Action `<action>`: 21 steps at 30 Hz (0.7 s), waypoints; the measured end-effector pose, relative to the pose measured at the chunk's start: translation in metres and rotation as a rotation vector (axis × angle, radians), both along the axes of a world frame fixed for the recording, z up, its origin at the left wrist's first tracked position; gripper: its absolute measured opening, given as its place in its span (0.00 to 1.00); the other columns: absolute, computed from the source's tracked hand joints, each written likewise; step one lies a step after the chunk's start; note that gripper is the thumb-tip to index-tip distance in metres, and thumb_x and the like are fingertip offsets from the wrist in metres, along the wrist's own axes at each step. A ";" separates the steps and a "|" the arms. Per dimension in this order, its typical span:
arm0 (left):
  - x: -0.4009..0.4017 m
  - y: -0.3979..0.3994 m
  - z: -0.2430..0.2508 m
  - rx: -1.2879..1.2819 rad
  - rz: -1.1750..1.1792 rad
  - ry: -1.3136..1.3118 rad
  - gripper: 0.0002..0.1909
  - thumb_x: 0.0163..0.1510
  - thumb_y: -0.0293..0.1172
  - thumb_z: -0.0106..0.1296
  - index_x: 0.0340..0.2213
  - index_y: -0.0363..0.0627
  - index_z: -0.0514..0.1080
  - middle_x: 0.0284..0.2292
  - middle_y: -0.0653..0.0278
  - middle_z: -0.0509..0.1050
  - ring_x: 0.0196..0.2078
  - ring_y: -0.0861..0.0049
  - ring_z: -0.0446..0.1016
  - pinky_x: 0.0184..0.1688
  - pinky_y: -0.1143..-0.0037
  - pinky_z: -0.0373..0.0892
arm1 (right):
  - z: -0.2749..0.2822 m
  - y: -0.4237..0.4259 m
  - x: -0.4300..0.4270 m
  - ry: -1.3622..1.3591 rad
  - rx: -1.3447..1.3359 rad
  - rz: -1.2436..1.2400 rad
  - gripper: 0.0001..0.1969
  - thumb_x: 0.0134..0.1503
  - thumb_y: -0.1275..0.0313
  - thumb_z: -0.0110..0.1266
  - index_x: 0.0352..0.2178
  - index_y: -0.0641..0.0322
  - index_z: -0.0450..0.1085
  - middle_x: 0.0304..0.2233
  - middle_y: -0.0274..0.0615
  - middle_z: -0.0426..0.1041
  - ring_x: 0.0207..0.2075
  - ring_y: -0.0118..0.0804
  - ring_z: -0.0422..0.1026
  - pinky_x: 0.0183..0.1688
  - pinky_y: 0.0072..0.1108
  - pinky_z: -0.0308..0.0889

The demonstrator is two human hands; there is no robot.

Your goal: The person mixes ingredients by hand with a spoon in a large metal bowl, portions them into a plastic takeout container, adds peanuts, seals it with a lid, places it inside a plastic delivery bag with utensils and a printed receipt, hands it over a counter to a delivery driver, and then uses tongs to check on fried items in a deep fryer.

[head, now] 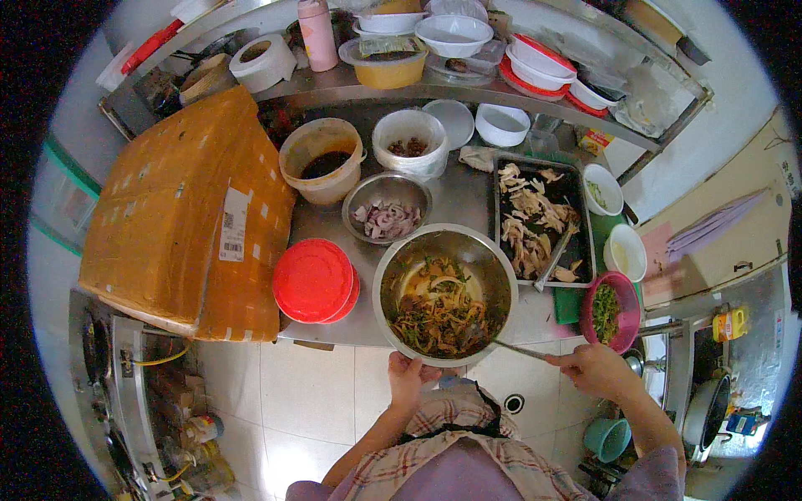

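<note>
Before me a large stainless steel mixing bowl [383, 294] stands at the front edge of the steel table, tilted slightly toward me. Inside it lies a dressed mix of shredded meat, onion and green herbs [438, 316]. My left hand [407, 377] grips the near rim of this bowl from below. In my right hand [589, 366] is the thin handle of a metal utensil [523, 349], whose head is hidden in the mix. Behind the bowl sits a smaller steel bowl [353, 216] of sliced red onion [388, 219]. To its right, a black tray [592, 250] carries shredded chicken [532, 219] and tongs [554, 260].
A large taped cardboard box [169, 213] fills the table's left. Red-lidded containers [313, 280] stand beside it. Behind are a tub of dark sauce [294, 163] and a white tub [410, 163]. White bowls [626, 253] and a pink basket of herbs [633, 313] line the right. A loaded shelf [463, 94] crosses above.
</note>
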State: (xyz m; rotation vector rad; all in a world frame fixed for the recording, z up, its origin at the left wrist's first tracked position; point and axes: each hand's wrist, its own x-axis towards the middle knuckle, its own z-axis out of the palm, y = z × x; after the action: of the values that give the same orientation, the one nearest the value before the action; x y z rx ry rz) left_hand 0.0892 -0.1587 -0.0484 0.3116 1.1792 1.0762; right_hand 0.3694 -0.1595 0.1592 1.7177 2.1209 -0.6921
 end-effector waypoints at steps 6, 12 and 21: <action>0.003 0.002 0.006 0.074 -0.086 0.038 0.11 0.52 0.20 0.38 0.38 0.39 0.53 0.33 0.54 0.68 0.24 0.70 0.73 0.21 0.74 0.74 | -0.109 0.002 -0.036 0.131 0.086 -0.070 0.22 0.47 0.75 0.46 0.45 0.40 0.65 0.20 0.46 0.68 0.23 0.42 0.68 0.26 0.31 0.63; -0.006 -0.003 0.002 0.073 -0.047 0.053 0.13 0.52 0.20 0.37 0.41 0.40 0.53 0.35 0.54 0.68 0.26 0.69 0.73 0.20 0.74 0.74 | -0.122 0.043 -0.034 0.534 0.212 -0.441 0.20 0.49 0.75 0.46 0.46 0.48 0.64 0.15 0.42 0.65 0.17 0.30 0.63 0.21 0.23 0.60; 0.000 0.001 0.005 0.066 -0.109 0.049 0.12 0.51 0.20 0.37 0.39 0.39 0.53 0.36 0.51 0.68 0.27 0.65 0.74 0.19 0.72 0.74 | -0.150 0.026 -0.074 0.514 0.149 -0.186 0.20 0.49 0.74 0.45 0.46 0.45 0.64 0.16 0.40 0.64 0.19 0.33 0.65 0.24 0.25 0.62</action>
State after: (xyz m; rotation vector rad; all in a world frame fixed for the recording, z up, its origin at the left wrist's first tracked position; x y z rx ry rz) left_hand 0.0891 -0.1575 -0.0435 0.4509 1.1588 1.0182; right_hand 0.2955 -0.1336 0.0096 2.0024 2.4087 -1.1599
